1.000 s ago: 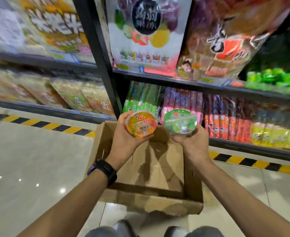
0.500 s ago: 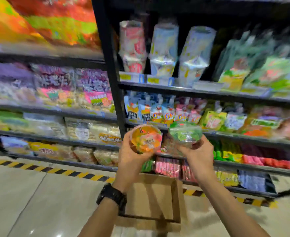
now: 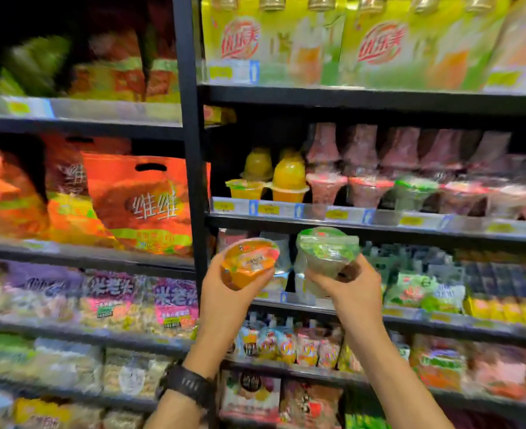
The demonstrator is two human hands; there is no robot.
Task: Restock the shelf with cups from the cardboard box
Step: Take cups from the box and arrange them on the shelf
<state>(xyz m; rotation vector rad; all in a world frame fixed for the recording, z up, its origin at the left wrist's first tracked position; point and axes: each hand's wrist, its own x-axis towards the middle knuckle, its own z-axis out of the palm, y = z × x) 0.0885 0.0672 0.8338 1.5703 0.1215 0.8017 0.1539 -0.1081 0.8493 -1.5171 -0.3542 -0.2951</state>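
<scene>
a shop, a grocery aisle by the look of it. dark metal shelves (image 3: pixel 348 99) carry rows of packaged snacks (image 3: pixel 144 202). yellow price tags (image 3: pixel 336 214) line the shelf edges.

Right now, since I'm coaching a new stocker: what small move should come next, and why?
Probably raise the orange cup in the left hand toward the stacked orange cups on the shelf above; they look alike, and that row stands just above it.

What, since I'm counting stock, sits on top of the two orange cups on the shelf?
An inverted cup tops each shelf cup; anything behind them is hidden in shadow.
</scene>
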